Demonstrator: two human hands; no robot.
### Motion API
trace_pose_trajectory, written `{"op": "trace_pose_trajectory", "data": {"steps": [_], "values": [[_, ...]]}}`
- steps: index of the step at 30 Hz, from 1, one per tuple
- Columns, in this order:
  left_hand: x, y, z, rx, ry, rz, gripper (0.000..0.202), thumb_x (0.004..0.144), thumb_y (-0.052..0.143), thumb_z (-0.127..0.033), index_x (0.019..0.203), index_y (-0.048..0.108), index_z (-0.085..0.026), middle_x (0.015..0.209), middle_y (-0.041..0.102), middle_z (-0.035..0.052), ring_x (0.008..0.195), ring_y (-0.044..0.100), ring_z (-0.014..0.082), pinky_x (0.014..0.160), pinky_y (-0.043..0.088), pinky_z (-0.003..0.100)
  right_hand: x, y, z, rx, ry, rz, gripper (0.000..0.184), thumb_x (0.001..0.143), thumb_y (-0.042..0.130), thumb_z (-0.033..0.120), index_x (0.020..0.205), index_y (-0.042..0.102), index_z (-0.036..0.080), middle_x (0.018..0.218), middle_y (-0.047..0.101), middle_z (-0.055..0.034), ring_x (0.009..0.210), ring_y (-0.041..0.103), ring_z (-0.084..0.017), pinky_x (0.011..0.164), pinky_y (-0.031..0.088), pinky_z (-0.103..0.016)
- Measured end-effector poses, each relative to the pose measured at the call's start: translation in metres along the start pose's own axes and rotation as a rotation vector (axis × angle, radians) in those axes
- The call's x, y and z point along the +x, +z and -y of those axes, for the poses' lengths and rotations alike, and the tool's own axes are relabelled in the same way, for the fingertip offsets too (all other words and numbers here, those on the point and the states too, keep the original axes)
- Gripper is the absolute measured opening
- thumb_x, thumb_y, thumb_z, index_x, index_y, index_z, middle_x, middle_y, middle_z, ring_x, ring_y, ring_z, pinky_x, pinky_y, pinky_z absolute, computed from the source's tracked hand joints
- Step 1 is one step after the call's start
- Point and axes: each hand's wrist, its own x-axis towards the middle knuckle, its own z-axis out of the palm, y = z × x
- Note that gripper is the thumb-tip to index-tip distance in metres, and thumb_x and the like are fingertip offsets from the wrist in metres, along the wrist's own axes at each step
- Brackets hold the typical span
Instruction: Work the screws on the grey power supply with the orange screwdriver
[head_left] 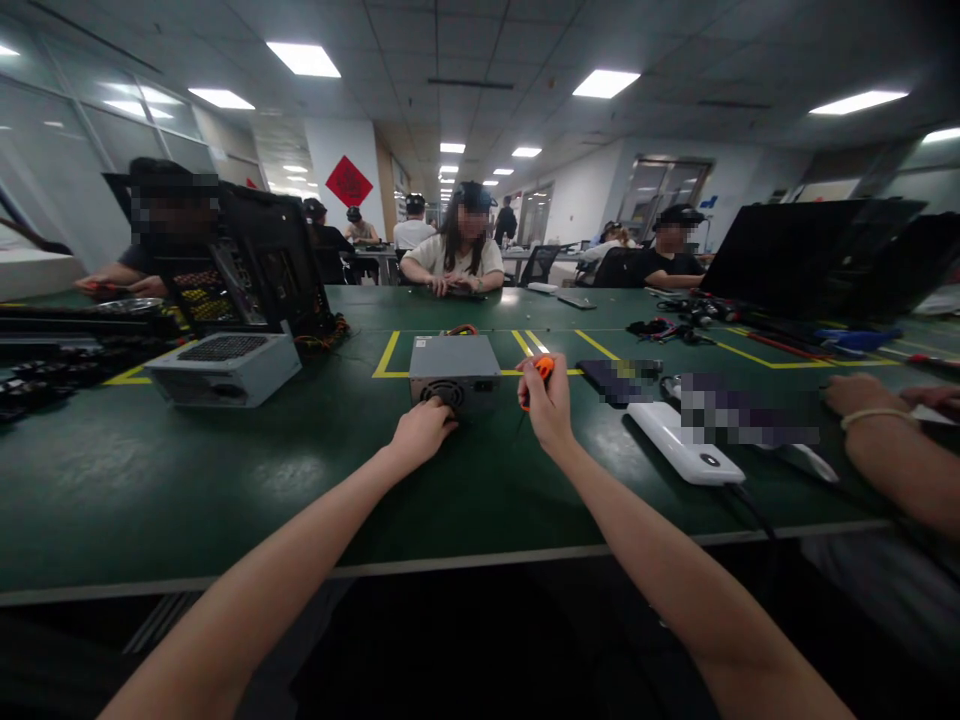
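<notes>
A grey computer power supply (454, 358) sits on the green table in front of me, its round fan grille and socket facing my side. Against the lower part of that face my left hand (422, 434) is closed, fingertips at the grille and thumb near the bottom edge. To the right of the box, apart from it, my right hand (549, 408) is wrapped round the orange handle of a screwdriver (545, 368). Its thin dark shaft points down towards the table and is hard to make out.
A second power supply (225, 370) and an open black computer case (259, 260) stand left. To the right lie a phone (611, 382), a white power bank (684, 443) with a cable, and a co-worker's arm (892, 440). Black monitors (810, 260) stand farther right. A person (457, 250) sits opposite.
</notes>
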Motion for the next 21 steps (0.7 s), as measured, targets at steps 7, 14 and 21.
{"op": "trace_pose_trajectory", "data": {"steps": [7,14,21], "values": [[0.001,0.003,-0.004,-0.031,-0.068,-0.037,0.02,0.081,0.048,-0.035,0.089,0.063,-0.025,0.101,0.057,0.003,0.088,0.056,0.02,0.068,0.043,0.027,-0.008,-0.001,-0.002,-0.268,-0.005,-0.076,0.023,0.083,0.041,0.044,0.079,0.042,0.021,0.064,0.051,0.004,0.056,0.048,-0.01,0.056,0.037,-0.024],[0.001,0.01,0.001,-0.122,-0.05,-0.089,0.013,0.079,0.052,-0.029,0.086,0.06,-0.022,0.099,0.056,0.0031,0.086,0.056,0.0188,0.068,0.043,0.027,-0.01,-0.004,0.001,-0.301,0.021,-0.113,0.025,0.082,0.044,0.045,0.077,0.043,0.021,0.06,0.051,0.0048,0.05,0.048,-0.01,0.052,0.037,-0.023],[-0.003,0.014,-0.006,-0.265,0.094,-0.181,0.016,0.082,0.049,-0.03,0.091,0.056,-0.019,0.097,0.053,0.0029,0.086,0.054,0.0159,0.075,0.043,0.026,-0.017,0.002,0.005,-0.077,-0.097,-0.188,0.019,0.082,0.047,0.039,0.086,0.043,0.021,0.068,0.056,0.0033,0.055,0.053,-0.009,0.053,0.043,-0.022]]}}
